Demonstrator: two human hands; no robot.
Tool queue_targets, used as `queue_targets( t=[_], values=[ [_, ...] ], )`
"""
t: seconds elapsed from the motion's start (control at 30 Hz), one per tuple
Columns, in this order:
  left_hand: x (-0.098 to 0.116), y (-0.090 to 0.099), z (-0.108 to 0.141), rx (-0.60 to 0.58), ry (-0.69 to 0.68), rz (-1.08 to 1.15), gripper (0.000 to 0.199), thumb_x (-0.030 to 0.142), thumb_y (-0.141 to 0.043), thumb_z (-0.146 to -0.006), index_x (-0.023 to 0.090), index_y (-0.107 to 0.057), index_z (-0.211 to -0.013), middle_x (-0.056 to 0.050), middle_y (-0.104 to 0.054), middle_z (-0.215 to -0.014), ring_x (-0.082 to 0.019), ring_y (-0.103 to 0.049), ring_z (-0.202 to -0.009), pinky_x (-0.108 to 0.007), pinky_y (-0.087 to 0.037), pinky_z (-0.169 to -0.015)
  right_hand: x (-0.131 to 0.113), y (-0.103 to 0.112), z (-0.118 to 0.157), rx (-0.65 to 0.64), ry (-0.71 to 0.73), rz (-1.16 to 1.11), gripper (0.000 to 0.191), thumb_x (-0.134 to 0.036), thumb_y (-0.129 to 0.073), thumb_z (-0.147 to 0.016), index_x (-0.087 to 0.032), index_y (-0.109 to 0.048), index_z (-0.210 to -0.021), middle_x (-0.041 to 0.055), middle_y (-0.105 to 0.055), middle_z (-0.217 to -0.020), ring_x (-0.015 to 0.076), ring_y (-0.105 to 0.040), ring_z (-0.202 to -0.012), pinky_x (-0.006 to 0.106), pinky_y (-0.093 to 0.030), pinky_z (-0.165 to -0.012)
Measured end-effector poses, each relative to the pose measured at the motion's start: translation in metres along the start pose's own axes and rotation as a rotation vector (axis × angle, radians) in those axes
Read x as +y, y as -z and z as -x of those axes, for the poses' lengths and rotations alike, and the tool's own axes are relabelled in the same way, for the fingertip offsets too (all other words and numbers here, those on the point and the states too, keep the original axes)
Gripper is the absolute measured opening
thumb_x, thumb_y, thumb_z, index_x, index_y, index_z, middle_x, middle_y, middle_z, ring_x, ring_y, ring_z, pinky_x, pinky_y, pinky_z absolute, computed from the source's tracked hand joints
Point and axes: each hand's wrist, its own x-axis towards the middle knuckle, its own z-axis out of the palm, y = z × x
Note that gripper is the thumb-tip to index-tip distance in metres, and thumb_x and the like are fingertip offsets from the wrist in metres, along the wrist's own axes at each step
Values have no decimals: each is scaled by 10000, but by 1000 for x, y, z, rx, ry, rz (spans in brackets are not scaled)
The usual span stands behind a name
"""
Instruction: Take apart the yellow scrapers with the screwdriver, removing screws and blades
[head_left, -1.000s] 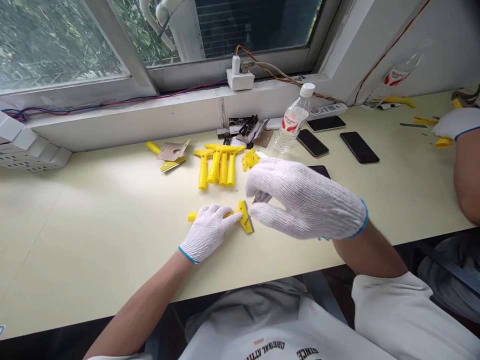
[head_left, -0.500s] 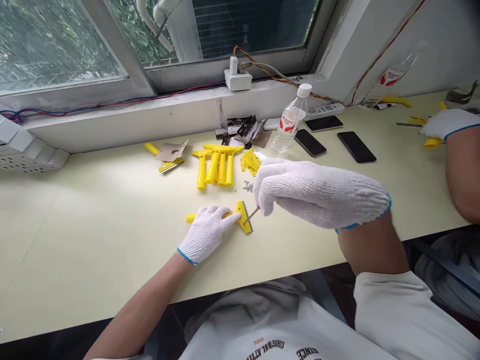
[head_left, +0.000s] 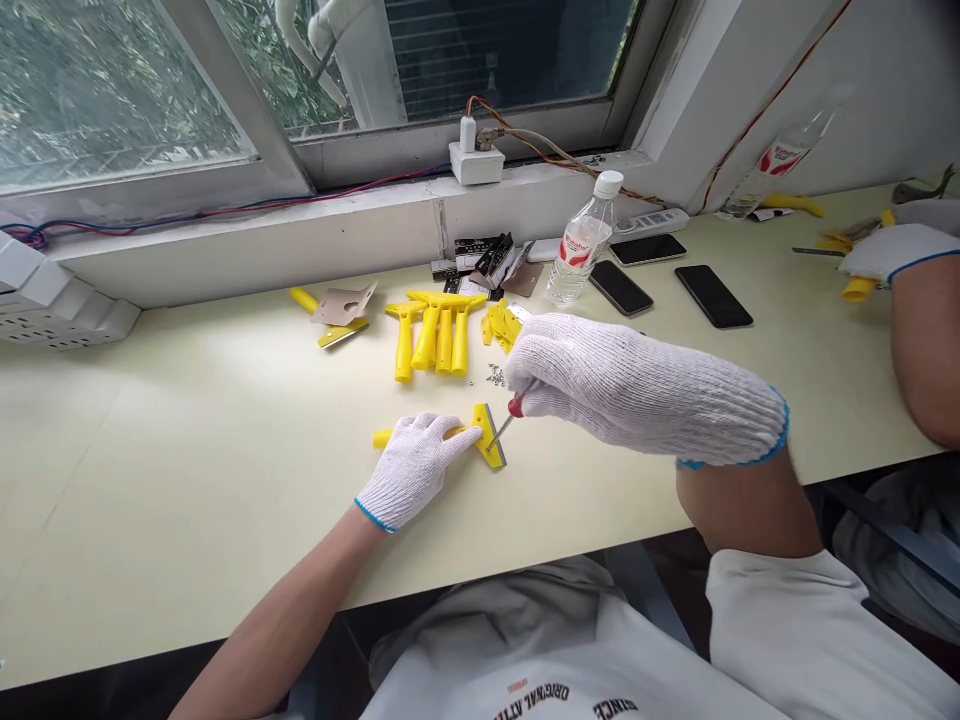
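My left hand (head_left: 421, 458), in a white knit glove, is wrapped round the handle of a yellow scraper (head_left: 487, 432) lying on the table. The scraper's head, with a grey blade along its right edge, points right. My right hand (head_left: 559, 375), gloved too, is closed on a screwdriver (head_left: 515, 406) with a red handle. The screwdriver's tip meets the lower part of the scraper head. Small screws (head_left: 496, 375) lie just behind, beside my right hand. Several yellow scraper handles (head_left: 425, 335) and yellow plates (head_left: 498, 325) rest farther back.
Another scraper (head_left: 341, 332) lies under brown card at the back left. Black packaging (head_left: 491, 262), a water bottle (head_left: 581, 245) and phones (head_left: 712, 295) stand or lie at the back. A co-worker's gloved hand (head_left: 904, 250) is at the far right. The table's front edge (head_left: 525, 568) runs near my body.
My right hand has turned a little, and the screwdriver's red handle now shows at its fingers. My left hand and the scraper have stayed in place. The co-worker's hand has shifted slightly.
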Motion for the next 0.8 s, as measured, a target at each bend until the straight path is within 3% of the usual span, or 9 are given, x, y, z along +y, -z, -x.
queue_targets(
  t=[0.2,0.3,0.37,0.43,0.5,0.6,0.7,0.8],
  values=[
    [0,0,0,-2,-1,-1,759,-15,-492,-951,414,-583,-1571,-69,-688,-1416,-300,-616,-1146,-503,-498,-968,-6,13,0,-149,183,-219,220,-71,-461,-1017,-215,-627,-1017,49,-686,-967,197,-549,-920,353,-430,-869],
    [0,0,0,-1,0,-6,760,-17,-496,-948,405,-588,-1575,-77,-692,-1399,-301,-616,-1119,-509,-502,-961,-17,6,-6,-80,1,-101,67,-216,-561,-1002,-196,-623,-991,61,-683,-920,200,-559,-842,337,-416,-778],
    [0,0,0,0,3,-1,755,-12,-510,-946,400,-594,-1572,-84,-693,-1395,-302,-619,-1116,-509,-507,-960,-22,-1,-8,30,-203,124,209,-367,-588,-1043,-177,-632,-967,60,-646,-822,198,-535,-752,326,-364,-696],
    [0,1,0,0,4,0,747,-9,-514,-950,399,-594,-1571,-84,-694,-1400,-300,-622,-1117,-503,-508,-958,-20,-6,-7,71,-272,288,304,-423,-541,-1093,-173,-642,-953,54,-616,-768,196,-513,-706,324,-318,-661],
    [0,2,0,-3,2,-5,737,-7,-507,-960,394,-588,-1573,-78,-695,-1409,-297,-624,-1115,-496,-507,-954,-15,-8,-4,56,-163,268,272,-363,-513,-1108,-176,-639,-957,60,-623,-804,198,-519,-729,322,-342,-679],
    [0,3,-1,-6,1,-11,714,-3,-496,-974,391,-591,-1562,-73,-694,-1424,-293,-623,-1125,-491,-504,-953,-8,-3,1,18,25,51,104,-192,-523,-1066,-177,-616,-1023,84,-652,-976,200,-557,-853,335,-432,-803],
    [0,3,0,-1,0,-18,732,-10,-482,-975,397,-577,-1576,-72,-696,-1417,-297,-617,-1140,-499,-500,-960,-8,5,3,-27,95,-126,204,-32,-492,-997,-198,-579,-1076,69,-653,-1040,195,-573,-948,351,-457,-896],
    [0,0,1,15,0,-8,740,-14,-486,-964,395,-587,-1572,-78,-702,-1390,-302,-617,-1129,-502,-502,-950,-13,4,-2,-18,134,-204,256,10,-476,-941,-217,-552,-1033,61,-664,-1027,192,-585,-957,347,-466,-883]
  ],
)
